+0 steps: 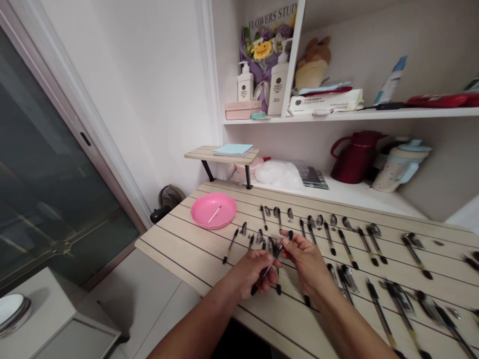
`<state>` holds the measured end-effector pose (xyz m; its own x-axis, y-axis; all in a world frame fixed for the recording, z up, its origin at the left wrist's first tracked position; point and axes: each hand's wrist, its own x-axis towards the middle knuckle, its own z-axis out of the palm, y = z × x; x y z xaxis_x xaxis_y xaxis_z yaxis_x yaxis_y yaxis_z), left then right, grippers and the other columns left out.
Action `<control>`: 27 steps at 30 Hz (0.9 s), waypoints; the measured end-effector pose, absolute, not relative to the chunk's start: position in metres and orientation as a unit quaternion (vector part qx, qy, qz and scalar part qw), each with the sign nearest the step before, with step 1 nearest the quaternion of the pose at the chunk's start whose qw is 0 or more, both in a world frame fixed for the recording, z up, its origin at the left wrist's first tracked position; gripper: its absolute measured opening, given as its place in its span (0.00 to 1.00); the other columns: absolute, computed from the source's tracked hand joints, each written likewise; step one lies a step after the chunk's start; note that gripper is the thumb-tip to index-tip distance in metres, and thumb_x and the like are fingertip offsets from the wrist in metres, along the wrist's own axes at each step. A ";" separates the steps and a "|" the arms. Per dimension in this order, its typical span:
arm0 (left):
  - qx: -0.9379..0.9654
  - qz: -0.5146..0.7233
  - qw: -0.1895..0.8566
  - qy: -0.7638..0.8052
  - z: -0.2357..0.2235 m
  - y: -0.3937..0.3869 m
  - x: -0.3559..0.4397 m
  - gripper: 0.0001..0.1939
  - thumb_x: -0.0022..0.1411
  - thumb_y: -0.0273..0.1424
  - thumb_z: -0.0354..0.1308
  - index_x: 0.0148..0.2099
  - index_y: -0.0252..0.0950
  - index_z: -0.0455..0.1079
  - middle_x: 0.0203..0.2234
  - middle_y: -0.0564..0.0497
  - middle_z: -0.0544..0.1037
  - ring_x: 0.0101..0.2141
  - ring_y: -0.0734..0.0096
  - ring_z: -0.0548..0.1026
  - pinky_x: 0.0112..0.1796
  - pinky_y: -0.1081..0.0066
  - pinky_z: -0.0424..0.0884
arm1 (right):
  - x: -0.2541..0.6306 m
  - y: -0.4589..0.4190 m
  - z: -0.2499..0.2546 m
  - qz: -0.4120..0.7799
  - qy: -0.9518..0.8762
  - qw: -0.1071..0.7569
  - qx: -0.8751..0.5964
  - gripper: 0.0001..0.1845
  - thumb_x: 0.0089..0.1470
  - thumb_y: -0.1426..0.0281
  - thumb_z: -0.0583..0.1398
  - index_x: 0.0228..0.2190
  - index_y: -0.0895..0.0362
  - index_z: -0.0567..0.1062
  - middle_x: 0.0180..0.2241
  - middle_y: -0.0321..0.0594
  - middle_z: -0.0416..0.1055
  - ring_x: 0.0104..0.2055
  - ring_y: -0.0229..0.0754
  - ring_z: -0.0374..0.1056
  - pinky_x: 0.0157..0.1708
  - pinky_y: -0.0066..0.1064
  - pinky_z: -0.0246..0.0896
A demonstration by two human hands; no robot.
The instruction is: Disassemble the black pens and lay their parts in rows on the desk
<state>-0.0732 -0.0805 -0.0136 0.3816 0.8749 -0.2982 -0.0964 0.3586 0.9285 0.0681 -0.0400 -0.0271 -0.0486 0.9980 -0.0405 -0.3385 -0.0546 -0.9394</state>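
Where two bare hands meet above a striped wooden table [175, 244], a slim dark pen [266, 270] slants between them, its lower end toward the wearer and its upper end away. The left hand [258, 271] has its fingers closed around the pen's lower part, thumb on top, probably to keep the barrel from rolling or tipping. The right hand [304, 257] has thumb and forefinger pinched together on a small dark piece [289, 235] at the upper end; whether that piece is joined to the pen or only near it, I cannot tell (blur softens the detail here). Holding one end in each hand would let the fingers steady and line up such small parts, and the raised grip seems to keep them above the items below.

Loose black pens [348, 249] lie in rough rows on the table, many with a short dark clip-like part [244, 229] just beside them. Such spacing likely makes each set easy to see and pick up singly. Beyond the left hand, near the far left side, a shallow pink dish [202, 207] holds a thin white stick with a dark tip [214, 214], its rim probably there to stop the stick rolling away.

As for the fingers, the pen crosses beneath the left thumb and passes inside the curled left fingers, while the dark piece sits right at the right fingertips.
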 end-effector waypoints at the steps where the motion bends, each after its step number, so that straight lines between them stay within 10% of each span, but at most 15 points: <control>1: 0.447 0.344 0.704 0.431 -0.014 -0.080 -0.074 0.21 0.52 0.46 0.49 0.36 0.32 0.64 0.15 0.54 0.69 0.10 0.82 0.60 0.12 0.79 0.49 | 0.069 -0.039 -0.027 0.600 -0.403 0.558 -0.408 0.23 0.36 0.63 0.65 0.37 0.59 0.71 0.24 0.35 0.69 0.21 0.31 0.60 0.23 0.25 0.58; 27: 0.448 0.478 0.598 0.461 0.009 -0.035 -0.087 0.16 0.52 0.41 0.49 0.38 0.35 0.63 0.16 0.57 0.67 0.09 0.84 0.57 0.10 0.81 0.46 | 0.067 0.011 0.015 0.524 -0.482 0.547 -0.442 0.26 0.37 0.68 0.64 0.41 0.58 0.64 0.18 0.30 0.65 0.19 0.33 0.62 0.19 0.24 0.58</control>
